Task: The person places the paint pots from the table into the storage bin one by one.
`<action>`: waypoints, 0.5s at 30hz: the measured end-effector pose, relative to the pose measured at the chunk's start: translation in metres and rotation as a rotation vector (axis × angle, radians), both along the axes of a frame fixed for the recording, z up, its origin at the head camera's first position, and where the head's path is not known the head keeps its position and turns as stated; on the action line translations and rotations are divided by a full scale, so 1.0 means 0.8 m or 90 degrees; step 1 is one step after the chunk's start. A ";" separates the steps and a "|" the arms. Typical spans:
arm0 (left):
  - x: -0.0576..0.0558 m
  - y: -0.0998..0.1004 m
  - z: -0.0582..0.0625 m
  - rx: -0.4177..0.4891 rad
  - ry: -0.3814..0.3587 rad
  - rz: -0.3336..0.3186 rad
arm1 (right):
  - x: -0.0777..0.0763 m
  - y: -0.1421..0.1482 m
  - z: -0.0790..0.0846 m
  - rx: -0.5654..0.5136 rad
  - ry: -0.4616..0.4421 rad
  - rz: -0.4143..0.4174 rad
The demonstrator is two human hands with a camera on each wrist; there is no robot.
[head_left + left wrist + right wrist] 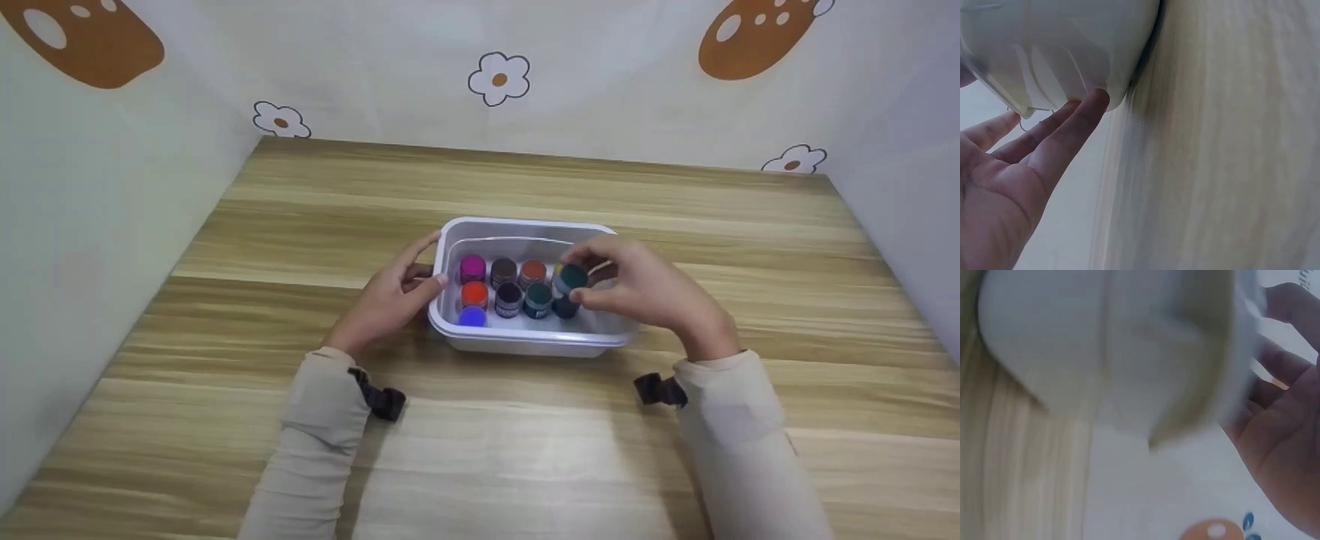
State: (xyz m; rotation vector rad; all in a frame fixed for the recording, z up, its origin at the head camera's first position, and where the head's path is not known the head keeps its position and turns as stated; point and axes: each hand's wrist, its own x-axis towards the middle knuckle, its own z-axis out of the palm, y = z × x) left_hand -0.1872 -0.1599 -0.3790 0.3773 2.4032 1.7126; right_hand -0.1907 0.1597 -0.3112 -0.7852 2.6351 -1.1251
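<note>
A white plastic tub (525, 339) stands on the wooden table with several small paint jars inside, their lids coloured. My right hand (645, 289) reaches over the tub's right side and pinches a paint jar with a dark green lid (573, 277) between thumb and fingers. That jar is above others, partly covering a yellow one and a dark one. My left hand (390, 300) rests at the tub's left end, thumb at the rim. In the left wrist view, its fairly straight fingers (1072, 135) touch the outer wall. The right wrist view hides the held jar behind the tub.
Inside the tub are a magenta-lidded jar (472, 268), an orange-red one (474, 294) and a blue one (472, 317), with darker lids beside them. The wooden table (510, 435) reaches back to a white patterned backdrop (390, 75). Black straps (384, 401) hang at both wrists.
</note>
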 end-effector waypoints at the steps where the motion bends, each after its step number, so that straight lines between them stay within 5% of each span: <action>1: 0.000 0.000 0.000 -0.001 0.001 0.000 | -0.002 -0.008 -0.004 0.009 -0.003 0.012; 15: 0.000 -0.002 0.000 -0.023 0.007 -0.003 | -0.013 -0.065 -0.028 0.098 -0.060 0.084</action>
